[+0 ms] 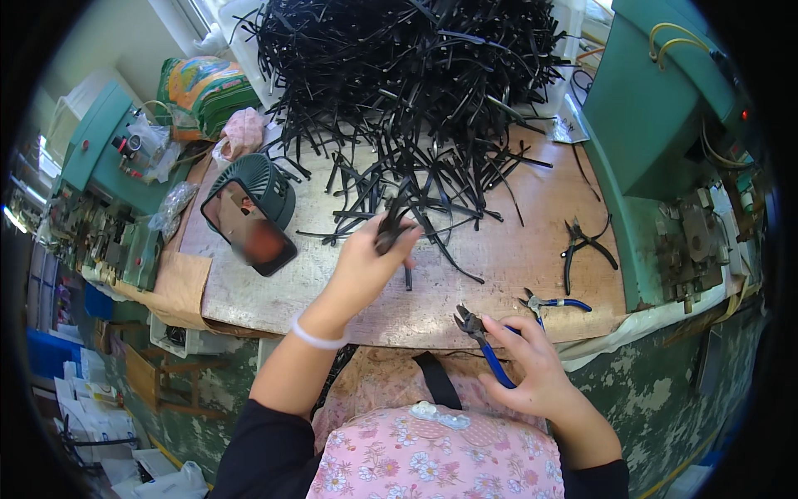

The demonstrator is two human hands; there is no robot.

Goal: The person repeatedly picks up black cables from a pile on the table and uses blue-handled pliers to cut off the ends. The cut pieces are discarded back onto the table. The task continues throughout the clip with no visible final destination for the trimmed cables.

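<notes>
Head view: left grip clamps blurred black strips, right grip clamps partly hidden cutters.

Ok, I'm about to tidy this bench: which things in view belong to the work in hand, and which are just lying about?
Seemingly in the work:
- bunch of black strips in the left hand
- blue-handled cutters in the right hand
- large heap of black strips

Seemingly just lying about:
- phone
- fan
- black-handled pliers
</notes>
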